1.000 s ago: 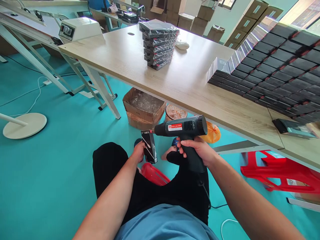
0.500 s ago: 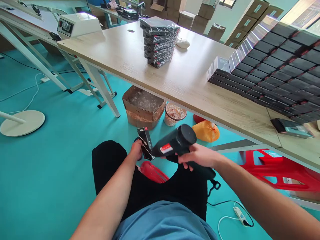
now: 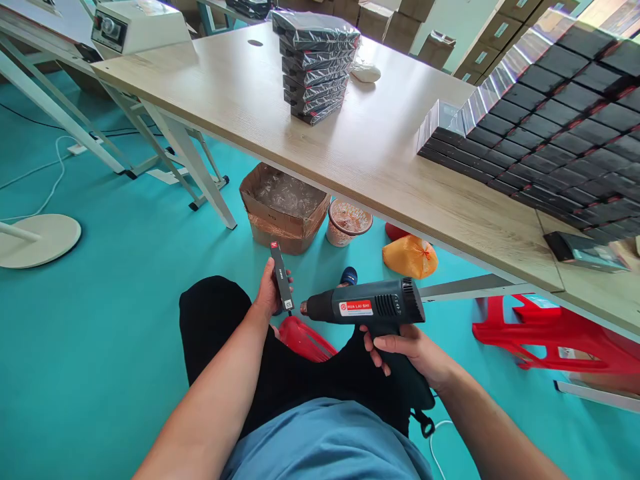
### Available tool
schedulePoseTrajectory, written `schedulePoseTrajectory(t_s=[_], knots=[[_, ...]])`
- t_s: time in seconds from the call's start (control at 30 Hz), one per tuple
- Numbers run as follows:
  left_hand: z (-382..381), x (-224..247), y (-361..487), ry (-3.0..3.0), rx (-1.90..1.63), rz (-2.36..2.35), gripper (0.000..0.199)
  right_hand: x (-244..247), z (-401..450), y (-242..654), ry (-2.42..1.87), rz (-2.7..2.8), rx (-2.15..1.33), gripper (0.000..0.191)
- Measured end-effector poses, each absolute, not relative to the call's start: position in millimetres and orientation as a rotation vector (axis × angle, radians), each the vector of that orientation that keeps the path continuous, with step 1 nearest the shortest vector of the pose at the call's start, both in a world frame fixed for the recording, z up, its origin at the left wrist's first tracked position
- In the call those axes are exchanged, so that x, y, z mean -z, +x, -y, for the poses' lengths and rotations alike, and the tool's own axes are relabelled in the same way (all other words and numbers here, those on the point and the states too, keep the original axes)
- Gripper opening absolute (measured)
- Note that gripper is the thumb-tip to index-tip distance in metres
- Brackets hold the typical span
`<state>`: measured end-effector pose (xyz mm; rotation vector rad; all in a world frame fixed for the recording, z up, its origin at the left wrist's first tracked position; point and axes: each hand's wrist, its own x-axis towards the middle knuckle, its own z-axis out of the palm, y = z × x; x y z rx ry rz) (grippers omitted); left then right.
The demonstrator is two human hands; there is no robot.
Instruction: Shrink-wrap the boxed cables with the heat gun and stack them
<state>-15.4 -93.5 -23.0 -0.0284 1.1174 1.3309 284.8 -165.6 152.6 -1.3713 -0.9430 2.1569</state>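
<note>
1. One slim black cardboard box [image 3: 282,280], probably light, stiff and crushable: our left hand [image 3: 267,288] pinches its long sides, a sound hold.
2. One dark-grey plastic heat gun [image 3: 367,303]: our right hand [image 3: 410,345] wraps its handle [image 3: 415,387], the box at ten o'clock from its nozzle [image 3: 305,308].
3. One stack of film-wrapped black boxes [image 3: 315,73] at twelve o'clock.

A wood-topped table [image 3: 390,147] stands on turquoise floor [image 3: 100,373], a pale wall [image 3: 461,25] behind
</note>
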Motion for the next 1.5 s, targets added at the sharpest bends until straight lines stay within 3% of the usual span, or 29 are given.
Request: schedulePoseTrajectory(t_s=[0.33,0.53,0.83,1.27,1.43,1.5], knots=[[102.3,11.0,-24.0,0.013,-1.221,-0.679,0.052,-137.8,166.4,278.9,-1.212,0.659,-2.162,0.034],[105.1,4.5,-23.1,0.015,-1.08,-0.608,0.06,-124.6,141.7,284.1,-1.147,0.235,-2.023,0.026],[107.0,-2.5,-20.6,0.021,-0.91,-0.691,0.062,-125.4,131.2,278.0,-1.153,0.231,-2.03,0.022],[105.5,-2.0,-14.4,-0.007,-0.881,-0.806,0.051,-137.9,120.7,261.6,-1.255,0.511,-1.994,0.021],[103.3,0.9,-14.1,-0.071,-0.908,-0.886,0.037,-164.9,125.8,251.6,-1.242,1.266,-2.229,0.022],[103.7,1.1,-13.7,-0.071,-0.934,-0.886,0.037,-172.4,122.7,246.2,-1.269,1.402,-2.13,0.02]])
